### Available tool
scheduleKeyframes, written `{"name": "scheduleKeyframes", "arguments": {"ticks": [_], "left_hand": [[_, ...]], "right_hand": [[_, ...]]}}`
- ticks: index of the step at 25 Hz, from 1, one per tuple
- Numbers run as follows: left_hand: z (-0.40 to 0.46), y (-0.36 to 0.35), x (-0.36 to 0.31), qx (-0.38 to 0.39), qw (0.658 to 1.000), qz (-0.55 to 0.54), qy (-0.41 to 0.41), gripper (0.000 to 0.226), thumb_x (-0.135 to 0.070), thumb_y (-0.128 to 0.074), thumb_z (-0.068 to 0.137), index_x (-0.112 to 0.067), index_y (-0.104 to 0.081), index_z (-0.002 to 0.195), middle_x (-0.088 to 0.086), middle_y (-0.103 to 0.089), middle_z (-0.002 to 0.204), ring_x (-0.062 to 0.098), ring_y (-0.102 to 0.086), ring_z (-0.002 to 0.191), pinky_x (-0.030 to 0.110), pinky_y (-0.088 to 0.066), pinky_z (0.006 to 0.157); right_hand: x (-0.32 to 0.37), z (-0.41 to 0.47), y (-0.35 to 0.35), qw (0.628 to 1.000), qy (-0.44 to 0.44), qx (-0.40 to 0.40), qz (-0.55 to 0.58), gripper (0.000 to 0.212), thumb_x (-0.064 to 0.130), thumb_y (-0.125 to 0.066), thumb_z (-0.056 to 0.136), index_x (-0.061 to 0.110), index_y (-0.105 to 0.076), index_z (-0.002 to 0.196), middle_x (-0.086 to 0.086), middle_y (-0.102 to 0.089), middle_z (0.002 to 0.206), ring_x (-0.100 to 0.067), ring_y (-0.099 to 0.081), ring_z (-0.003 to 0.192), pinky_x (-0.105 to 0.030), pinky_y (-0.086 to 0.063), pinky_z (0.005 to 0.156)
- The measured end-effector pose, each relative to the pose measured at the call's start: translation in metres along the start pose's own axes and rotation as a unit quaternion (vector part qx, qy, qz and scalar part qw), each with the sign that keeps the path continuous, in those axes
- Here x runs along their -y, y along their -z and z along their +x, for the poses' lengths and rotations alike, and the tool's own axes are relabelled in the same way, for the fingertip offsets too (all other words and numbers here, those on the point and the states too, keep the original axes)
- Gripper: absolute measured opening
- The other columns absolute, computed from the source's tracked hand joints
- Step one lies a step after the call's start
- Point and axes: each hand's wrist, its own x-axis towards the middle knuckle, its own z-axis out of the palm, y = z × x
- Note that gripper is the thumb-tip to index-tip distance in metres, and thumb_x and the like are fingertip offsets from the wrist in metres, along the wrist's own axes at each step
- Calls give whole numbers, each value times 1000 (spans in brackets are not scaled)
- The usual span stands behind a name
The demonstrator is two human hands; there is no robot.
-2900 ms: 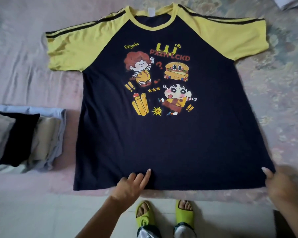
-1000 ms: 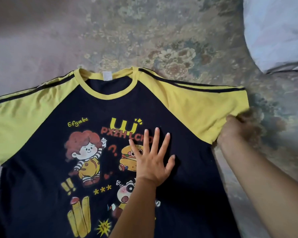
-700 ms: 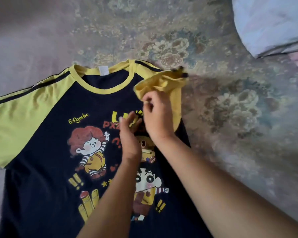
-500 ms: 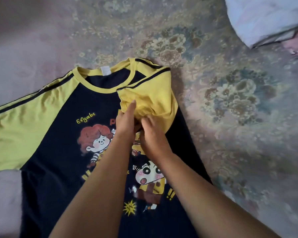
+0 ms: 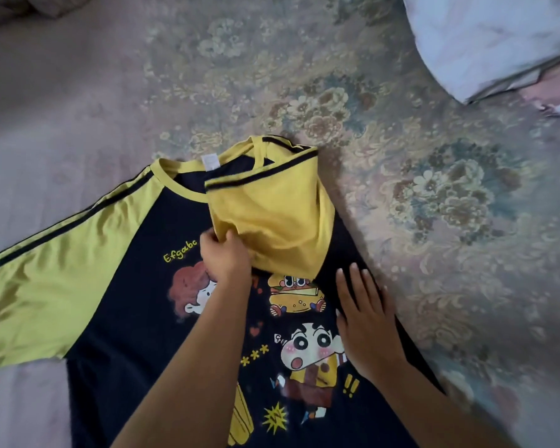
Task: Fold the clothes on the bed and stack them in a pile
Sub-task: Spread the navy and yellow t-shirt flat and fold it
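Head view: shirt [image 5: 136, 318] flat on bed [image 5: 434, 205], collar away, long axis near-to-far. Left hand [image 5: 225, 253] pinches folded-in sleeve [image 5: 272, 221]; right hand [image 5: 366, 318] presses flat, fingers straight.

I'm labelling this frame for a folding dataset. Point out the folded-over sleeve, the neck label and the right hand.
folded-over sleeve [image 5: 272, 215]: head view, middle of yellow cloth.
neck label [image 5: 210, 162]: head view, white tag.
right hand [image 5: 366, 313]: head view, back of hand.
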Motion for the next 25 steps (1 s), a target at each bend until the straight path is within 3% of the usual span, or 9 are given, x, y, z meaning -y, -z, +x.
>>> {"name": "scheduleKeyframes", "arguments": {"ticks": [2, 5, 8, 12, 16, 18, 20, 23, 25], "left_hand": [[16, 5, 2, -13, 996, 42, 74, 18, -21, -47, 91, -6, -57, 95, 11, -58, 107, 27, -55, 95, 34, -42, 81], [23, -1, -24, 27, 987, -14, 158, 31, -42, -49, 92, -11, -46, 87, 5, -49, 84, 21, -44, 78, 35, -35, 78], [23, -11, -28, 60, 987, 143, 31, 24, -31, -56, 92, -9, -51, 99, 5, -55, 92, 24, -51, 82, 31, -37, 74], [29, 3, -32, -48, 985, 95, -137, 22, -25, -41, 98, -10, -43, 82, -4, -46, 73, 15, -47, 66, 31, -33, 61], [56, 25, -17, 26, 982, 186, 1, 43, -44, -42, 95, -3, -54, 101, 9, -58, 97, 30, -57, 93, 35, -39, 75], [55, 26, -10, 68, 973, 217, 45, 56, -55, -47, 91, 0, -53, 90, 9, -56, 88, 26, -55, 80, 35, -40, 73], [42, 28, -3, 85, 965, 247, 22, 42, -45, -52, 92, -4, -51, 82, 7, -57, 85, 21, -52, 72, 33, -39, 71], [34, 38, 3, 41, 967, 243, -70, 32, -26, -43, 99, 1, -51, 114, 11, -57, 107, 26, -53, 89, 30, -35, 71], [34, 50, 6, 38, 969, 226, -96, 31, -23, -38, 101, 1, -47, 118, 16, -55, 110, 29, -53, 96, 29, -33, 71]], "right_hand": [[10, 0, -1, 1000, 11, 8, -10, 55, 30, -6, 99, 14, -26, 147, -14, -31, 152, -29, -24, 140, -54, -21, 107], [8, -3, -3, 1000, -13, 18, -17, 57, 35, -2, 100, 15, -26, 147, -14, -32, 151, -29, -24, 139, -54, -19, 107], [-3, -20, -3, 997, -68, 24, -16, 60, 41, -6, 101, 8, -30, 144, -17, -34, 149, -29, -25, 139, -56, -32, 104], [14, -31, -1, 998, -67, -13, -10, 59, 40, -3, 102, 4, -30, 141, -15, -30, 149, -20, 0, 147, -54, -23, 105], [45, -40, -6, 999, -25, -20, -19, 58, 35, -1, 101, 9, -33, 142, -18, -34, 148, -31, -25, 140, -55, -21, 104], [40, -53, -12, 998, -34, -35, -38, 57, 35, -4, 101, 8, -37, 140, -21, -41, 144, -33, -34, 133, -54, -25, 103], [24, -75, -10, 996, -48, -60, -47, 50, 33, -15, 100, 4, -44, 129, -23, -49, 132, -36, -49, 118, -53, -39, 93], [1, -118, 10, 994, -70, -42, -68, 31, 24, -45, 83, 4, -53, 106, -21, -50, 107, -40, -61, 83, -47, -52, 64], [-13, -147, 24, 992, -98, 21, -75, 32, 17, -73, 67, 1, -60, 92, -21, -54, 92, -38, -59, 71, -44, -51, 55]]}}
